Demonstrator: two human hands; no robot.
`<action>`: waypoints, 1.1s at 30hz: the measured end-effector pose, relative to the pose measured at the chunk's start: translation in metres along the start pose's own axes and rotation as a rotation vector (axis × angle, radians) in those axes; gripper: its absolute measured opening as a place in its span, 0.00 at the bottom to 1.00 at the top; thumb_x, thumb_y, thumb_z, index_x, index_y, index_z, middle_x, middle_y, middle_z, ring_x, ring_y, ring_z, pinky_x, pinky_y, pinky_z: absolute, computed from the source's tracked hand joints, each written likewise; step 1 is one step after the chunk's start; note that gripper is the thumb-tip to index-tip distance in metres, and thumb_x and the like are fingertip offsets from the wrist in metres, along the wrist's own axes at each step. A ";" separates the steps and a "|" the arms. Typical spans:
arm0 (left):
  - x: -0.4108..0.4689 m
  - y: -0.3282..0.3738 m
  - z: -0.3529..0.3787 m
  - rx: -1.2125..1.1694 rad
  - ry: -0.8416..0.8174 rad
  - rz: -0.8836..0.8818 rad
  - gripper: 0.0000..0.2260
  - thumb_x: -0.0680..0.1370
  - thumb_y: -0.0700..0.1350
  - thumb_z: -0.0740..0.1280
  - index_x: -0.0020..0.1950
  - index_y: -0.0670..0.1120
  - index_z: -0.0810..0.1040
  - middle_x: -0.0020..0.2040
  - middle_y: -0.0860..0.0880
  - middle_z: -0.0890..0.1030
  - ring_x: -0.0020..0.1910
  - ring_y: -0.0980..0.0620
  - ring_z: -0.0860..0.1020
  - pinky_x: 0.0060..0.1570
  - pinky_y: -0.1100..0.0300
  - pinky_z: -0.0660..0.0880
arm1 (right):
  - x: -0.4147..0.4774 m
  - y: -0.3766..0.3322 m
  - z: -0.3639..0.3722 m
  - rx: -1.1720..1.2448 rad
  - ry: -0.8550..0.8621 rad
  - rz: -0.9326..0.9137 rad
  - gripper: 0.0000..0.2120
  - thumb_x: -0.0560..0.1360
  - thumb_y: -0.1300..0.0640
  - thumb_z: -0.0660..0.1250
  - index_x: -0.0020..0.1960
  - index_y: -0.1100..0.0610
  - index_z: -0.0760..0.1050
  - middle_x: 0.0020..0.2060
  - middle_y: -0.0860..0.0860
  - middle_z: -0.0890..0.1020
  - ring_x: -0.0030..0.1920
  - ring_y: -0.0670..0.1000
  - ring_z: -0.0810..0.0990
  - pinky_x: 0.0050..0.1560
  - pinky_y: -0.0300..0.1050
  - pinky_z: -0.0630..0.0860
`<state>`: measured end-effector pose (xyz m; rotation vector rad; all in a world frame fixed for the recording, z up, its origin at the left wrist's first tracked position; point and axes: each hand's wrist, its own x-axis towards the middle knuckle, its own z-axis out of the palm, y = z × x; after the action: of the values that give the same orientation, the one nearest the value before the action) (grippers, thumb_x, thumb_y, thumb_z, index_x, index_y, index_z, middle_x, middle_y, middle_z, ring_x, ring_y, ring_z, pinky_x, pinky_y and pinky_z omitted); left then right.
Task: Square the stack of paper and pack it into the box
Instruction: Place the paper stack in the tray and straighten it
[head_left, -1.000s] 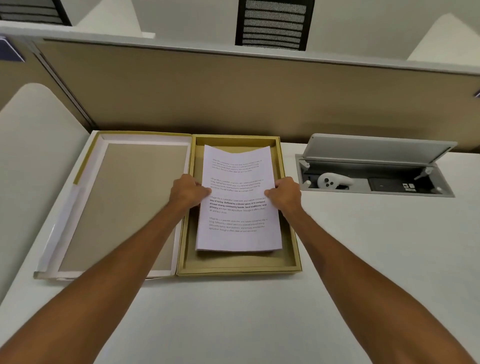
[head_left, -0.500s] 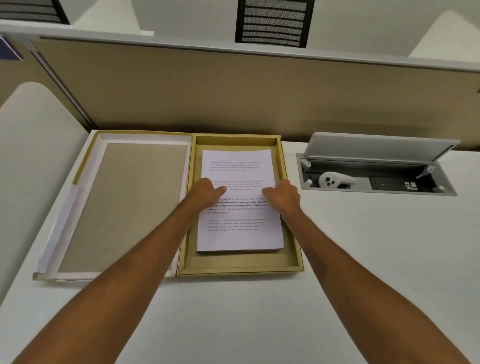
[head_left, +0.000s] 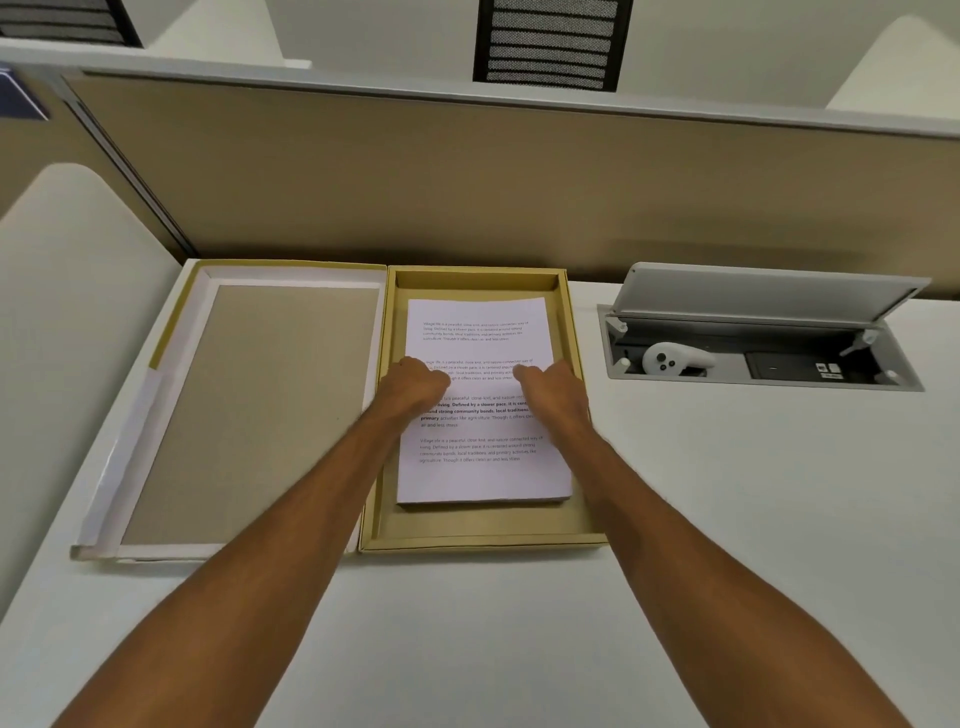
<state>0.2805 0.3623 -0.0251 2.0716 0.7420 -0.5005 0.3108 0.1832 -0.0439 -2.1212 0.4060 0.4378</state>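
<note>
A stack of white printed paper (head_left: 480, 470) lies flat inside the shallow yellow-brown box (head_left: 480, 535) at the middle of the desk. The stack's edges look even, and a strip of box floor shows around it. My left hand (head_left: 415, 387) rests on the top sheet near its left side, fingers curled down onto the page. My right hand (head_left: 553, 389) presses the top sheet near its right edge, fingers also bent. Neither hand grips the stack. The box's lid (head_left: 249, 410) lies open side up directly to the left, touching the box.
An open cable hatch (head_left: 758, 332) is sunk into the white desk at the right, with a white controller (head_left: 675, 358) inside. A tan partition (head_left: 467, 182) runs along the desk's far edge just behind the box. A rounded divider stands at the left.
The far end of the paper, raised and curved a second ago, has dropped flat into the box. Both hands moved from the stack's side edges onto the top sheet.
</note>
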 end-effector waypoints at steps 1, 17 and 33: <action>0.002 0.000 0.000 -0.007 0.003 0.013 0.12 0.80 0.46 0.63 0.59 0.40 0.74 0.50 0.46 0.79 0.51 0.44 0.79 0.52 0.53 0.77 | 0.001 0.001 -0.001 0.002 -0.018 -0.006 0.12 0.78 0.48 0.65 0.56 0.55 0.70 0.50 0.50 0.79 0.37 0.45 0.74 0.31 0.39 0.68; -0.009 -0.026 0.003 -0.049 0.025 0.256 0.29 0.76 0.49 0.72 0.73 0.45 0.64 0.69 0.45 0.75 0.60 0.50 0.76 0.47 0.61 0.72 | 0.000 0.012 0.003 -0.252 0.170 -0.216 0.26 0.80 0.44 0.63 0.71 0.59 0.66 0.67 0.56 0.75 0.65 0.59 0.76 0.58 0.55 0.75; -0.054 -0.097 0.056 0.233 0.109 0.347 0.60 0.66 0.54 0.79 0.79 0.54 0.33 0.79 0.44 0.54 0.75 0.44 0.59 0.70 0.46 0.68 | 0.115 -0.083 0.026 -0.867 -0.179 -0.771 0.23 0.82 0.44 0.58 0.57 0.64 0.77 0.58 0.61 0.78 0.58 0.60 0.76 0.54 0.52 0.72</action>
<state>0.1710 0.3426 -0.0819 2.3986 0.3835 -0.2907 0.4449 0.2353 -0.0498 -2.7863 -0.8440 0.3625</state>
